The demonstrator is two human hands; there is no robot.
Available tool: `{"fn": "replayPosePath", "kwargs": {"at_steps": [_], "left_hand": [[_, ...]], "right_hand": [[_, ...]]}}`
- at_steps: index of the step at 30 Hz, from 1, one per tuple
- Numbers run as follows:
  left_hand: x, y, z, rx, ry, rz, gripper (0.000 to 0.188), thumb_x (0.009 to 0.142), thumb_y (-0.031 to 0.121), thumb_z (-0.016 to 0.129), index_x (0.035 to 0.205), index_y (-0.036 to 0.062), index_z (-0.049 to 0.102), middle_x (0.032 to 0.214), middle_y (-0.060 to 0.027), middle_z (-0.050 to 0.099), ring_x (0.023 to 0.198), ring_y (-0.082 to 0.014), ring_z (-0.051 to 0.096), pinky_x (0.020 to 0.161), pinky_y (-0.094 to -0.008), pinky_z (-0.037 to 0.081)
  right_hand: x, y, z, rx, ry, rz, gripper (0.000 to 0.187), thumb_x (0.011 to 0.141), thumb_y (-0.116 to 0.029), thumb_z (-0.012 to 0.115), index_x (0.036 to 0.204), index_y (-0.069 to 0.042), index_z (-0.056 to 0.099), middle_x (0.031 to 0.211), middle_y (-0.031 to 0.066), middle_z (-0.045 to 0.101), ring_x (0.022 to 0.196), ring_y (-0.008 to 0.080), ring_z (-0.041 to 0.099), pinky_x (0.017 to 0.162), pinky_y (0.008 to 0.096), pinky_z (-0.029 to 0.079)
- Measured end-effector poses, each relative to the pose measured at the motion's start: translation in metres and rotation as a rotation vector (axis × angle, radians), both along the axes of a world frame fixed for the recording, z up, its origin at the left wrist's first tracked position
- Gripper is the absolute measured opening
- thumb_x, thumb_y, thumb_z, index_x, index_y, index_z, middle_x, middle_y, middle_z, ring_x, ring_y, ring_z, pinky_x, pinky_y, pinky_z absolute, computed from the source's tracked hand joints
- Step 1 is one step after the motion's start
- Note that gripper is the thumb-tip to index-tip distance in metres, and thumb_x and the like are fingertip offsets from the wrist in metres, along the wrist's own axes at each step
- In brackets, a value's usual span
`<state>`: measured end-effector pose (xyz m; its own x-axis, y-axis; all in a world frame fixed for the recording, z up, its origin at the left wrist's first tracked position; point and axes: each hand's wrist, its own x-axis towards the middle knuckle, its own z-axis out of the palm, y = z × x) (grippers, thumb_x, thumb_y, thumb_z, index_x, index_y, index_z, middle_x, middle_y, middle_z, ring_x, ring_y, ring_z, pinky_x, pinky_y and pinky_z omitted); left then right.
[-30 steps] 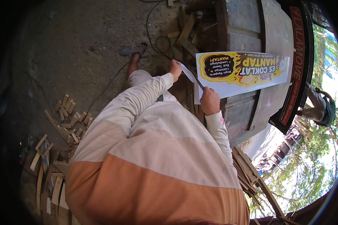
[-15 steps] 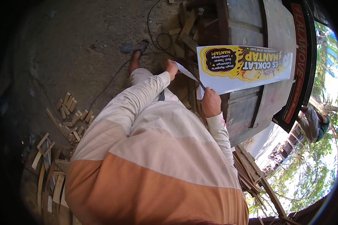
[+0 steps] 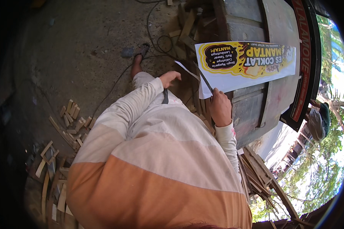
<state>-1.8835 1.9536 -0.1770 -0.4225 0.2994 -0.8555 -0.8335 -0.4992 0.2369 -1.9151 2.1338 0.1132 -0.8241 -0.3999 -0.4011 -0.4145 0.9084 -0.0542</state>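
So the person is standing over a worn wooden table [image 3: 252, 103], looking down past their own cream-and-orange long-sleeved top. A big printed banner [image 3: 248, 63], mostly white with a yellow and dark brown design, lies flat on the table just ahead of the right hand [image 3: 220, 108]. That right hand is curled closed around a thin dark blade-like tool [image 3: 205, 79], which runs up from the fist along the near left edge of the banner. Can't tell exactly what kind of cutter it is, too thin to make out.

The left hand [image 3: 169, 78] sits off to the left of the right one, fingers loosely bent, pinching or touching the end of a narrow white strip [image 3: 187, 71] that runs back toward the banner's corner. Hard to say how firm that hold is.

Below and left of the left hand there's a bare foot on the dirt floor [image 3: 65, 57], with a black cable [image 3: 156, 42] looping past it. Further left, well away from both hands, lies a scatter of small wood offcuts [image 3: 68, 122].
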Motion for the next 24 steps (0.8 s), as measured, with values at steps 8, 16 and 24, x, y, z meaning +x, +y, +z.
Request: {"fn": "replayPosePath", "kwargs": {"at_steps": [8,16,24], "left_hand": [[-0.010,0.042,0.068,0.733,0.384,0.131,0.026,0.089,0.012,0.072,0.114,0.0136,0.068,0.118,-0.0013,0.068,0.114,-0.0167,0.061,0.101,-0.0408,0.046],[0.003,0.055,0.048,0.291,0.298,0.153,0.028,0.085,0.017,0.081,0.111,0.0109,0.070,0.108,-0.0018,0.071,0.100,-0.0152,0.066,0.093,-0.0338,0.051],[0.007,0.065,0.065,0.104,0.435,0.287,0.023,0.088,0.012,0.077,0.109,0.0067,0.071,0.106,-0.0017,0.071,0.096,-0.0142,0.067,0.089,-0.0304,0.053]], "right_hand": [[0.003,0.002,0.007,-0.020,-0.011,-0.004,0.018,0.085,-0.002,0.057,0.101,0.003,0.057,0.089,0.0231,0.065,0.078,0.0443,0.066,0.067,0.0516,0.054],[0.007,0.009,0.006,-0.006,-0.018,0.045,0.020,0.084,-0.002,0.057,0.104,0.003,0.057,0.089,0.0226,0.065,0.078,0.0432,0.067,0.066,0.0493,0.055],[0.009,0.007,-0.004,0.017,0.007,0.065,0.012,0.087,-0.003,0.055,0.097,0.002,0.057,0.087,0.0228,0.066,0.076,0.0427,0.068,0.065,0.0485,0.055]]}}
